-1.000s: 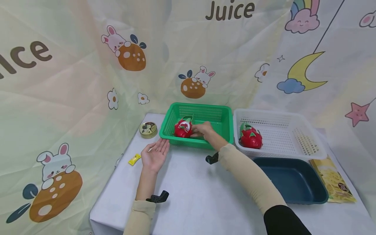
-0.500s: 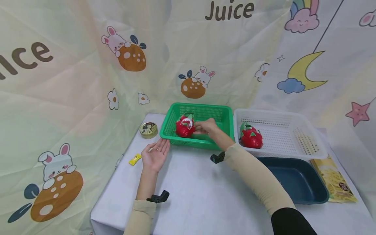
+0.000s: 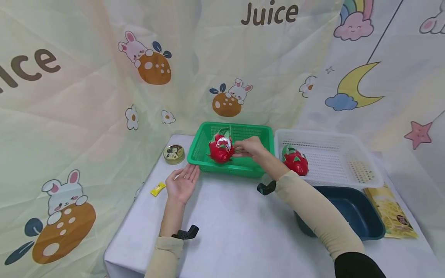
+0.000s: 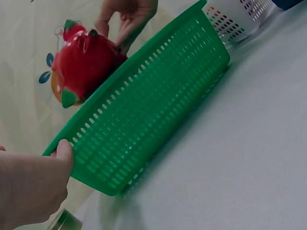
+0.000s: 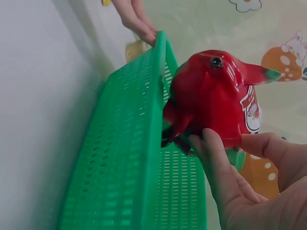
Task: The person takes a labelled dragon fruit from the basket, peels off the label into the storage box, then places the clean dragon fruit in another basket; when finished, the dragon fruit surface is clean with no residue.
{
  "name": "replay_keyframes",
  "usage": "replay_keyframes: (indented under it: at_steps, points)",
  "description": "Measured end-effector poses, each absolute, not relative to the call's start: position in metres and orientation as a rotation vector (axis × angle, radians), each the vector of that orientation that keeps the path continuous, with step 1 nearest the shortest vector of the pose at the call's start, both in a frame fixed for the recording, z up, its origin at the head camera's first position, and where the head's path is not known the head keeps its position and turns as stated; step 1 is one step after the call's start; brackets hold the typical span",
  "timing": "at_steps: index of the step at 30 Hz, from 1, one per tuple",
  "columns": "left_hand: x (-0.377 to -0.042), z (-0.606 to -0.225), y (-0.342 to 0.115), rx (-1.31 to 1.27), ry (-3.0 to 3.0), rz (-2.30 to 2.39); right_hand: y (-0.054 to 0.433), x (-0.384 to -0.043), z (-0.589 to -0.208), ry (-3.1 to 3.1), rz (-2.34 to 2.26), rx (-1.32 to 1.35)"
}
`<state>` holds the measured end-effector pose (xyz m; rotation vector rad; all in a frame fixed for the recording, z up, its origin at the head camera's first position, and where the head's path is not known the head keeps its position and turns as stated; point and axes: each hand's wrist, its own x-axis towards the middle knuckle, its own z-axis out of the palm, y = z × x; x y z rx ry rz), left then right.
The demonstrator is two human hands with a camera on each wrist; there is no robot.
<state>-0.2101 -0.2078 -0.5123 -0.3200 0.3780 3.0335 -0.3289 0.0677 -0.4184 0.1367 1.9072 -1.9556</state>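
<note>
My right hand (image 3: 252, 146) pinches a red toy dragon fruit (image 3: 220, 150) with green tips and a white label, thumb on one side and fingers on the other. In the right wrist view the fruit (image 5: 211, 96) is raised, its body partly over the rim of the green basket (image 5: 120, 158). My left hand (image 3: 182, 184) lies palm up at the basket's front left corner, fingers straight and touching the rim. A second red dragon fruit (image 3: 295, 163) rests in the white basket (image 3: 333, 154).
Left of the green basket stand a round tin (image 3: 174, 154) and a small yellow wrapped candy (image 3: 158, 189). A dark blue basin (image 3: 361, 212) sits in front of the white basket, beside a yellow food packet (image 3: 394, 212). Printed cloth hangs behind the table.
My right hand has moved up and slightly right with the dragon fruit, raising it from the green basket. The left hand has hardly moved.
</note>
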Motion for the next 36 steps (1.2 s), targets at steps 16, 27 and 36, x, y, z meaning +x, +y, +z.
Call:
replay_keyframes:
  at_steps: [16,27,36]
  points:
    - [-0.216,-0.511,-0.207,-0.335,0.308,3.022,0.105,-0.292,-0.396,1.963,-1.825,0.000]
    - [-0.223,-0.508,-0.196,-0.449,0.228,3.058,0.137,-0.266,-0.403,1.971,-1.793,-0.013]
    - [-0.223,-0.507,-0.193,-0.464,0.236,3.066,0.160,-0.243,-0.417,2.058,-1.730,-0.040]
